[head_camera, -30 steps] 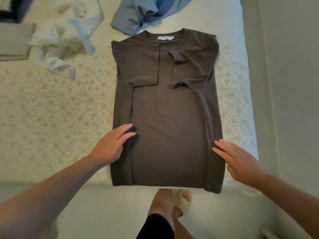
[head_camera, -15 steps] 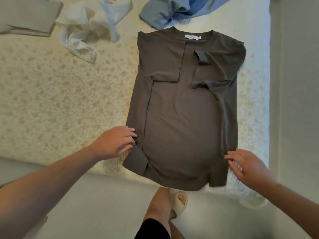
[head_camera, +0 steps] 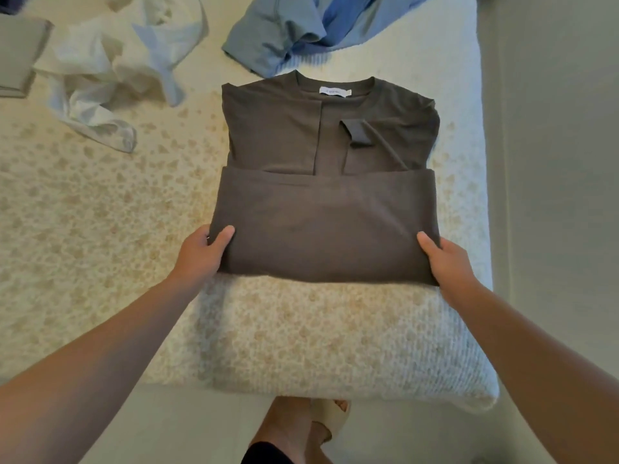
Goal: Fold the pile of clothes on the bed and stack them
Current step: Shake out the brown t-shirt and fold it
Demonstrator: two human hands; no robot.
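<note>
Gripping soft brown T-shirt (head_camera: 326, 226), both hands

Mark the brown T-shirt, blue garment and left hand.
brown T-shirt (head_camera: 321, 236), head view, folded-up lower panel.
blue garment (head_camera: 284, 38), head view, crumpled middle.
left hand (head_camera: 201, 252), head view, back of the hand.

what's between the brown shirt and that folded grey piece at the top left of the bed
The crumpled white garment lies on the bed between the brown shirt, gripped by both hands, and the folded grey piece.
</note>
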